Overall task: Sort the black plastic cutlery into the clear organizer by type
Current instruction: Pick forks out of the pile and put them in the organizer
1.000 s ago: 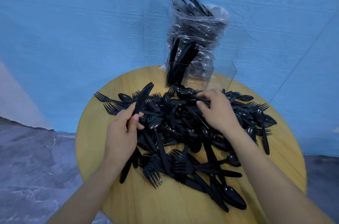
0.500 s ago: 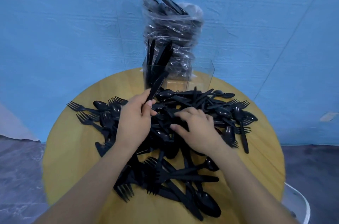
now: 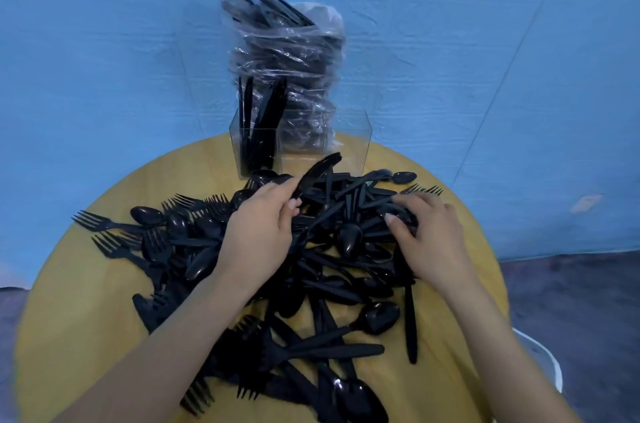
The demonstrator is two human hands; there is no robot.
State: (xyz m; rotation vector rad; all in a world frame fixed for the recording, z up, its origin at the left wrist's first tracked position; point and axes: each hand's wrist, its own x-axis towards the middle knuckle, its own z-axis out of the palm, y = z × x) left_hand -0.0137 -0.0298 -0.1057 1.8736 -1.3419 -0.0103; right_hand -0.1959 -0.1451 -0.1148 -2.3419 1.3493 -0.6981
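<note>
The left hand (image 3: 263, 235) pinches a black plastic knife (image 3: 317, 171) between thumb and fingers, its blade angled up toward the clear organizer (image 3: 353, 142) just beyond. The right hand (image 3: 429, 239) rests with curled fingers on the cutlery pile (image 3: 332, 267), gripping pieces there. Knives (image 3: 258, 132) stand upright in the organizer's compartment beyond the left hand. The pile covers the round wooden counter (image 3: 86, 301).

A round yellow table (image 3: 86, 318) carries heaped black cutlery (image 3: 332, 263), a clear organizer (image 3: 349, 145) and a plastic bag (image 3: 294, 59).
</note>
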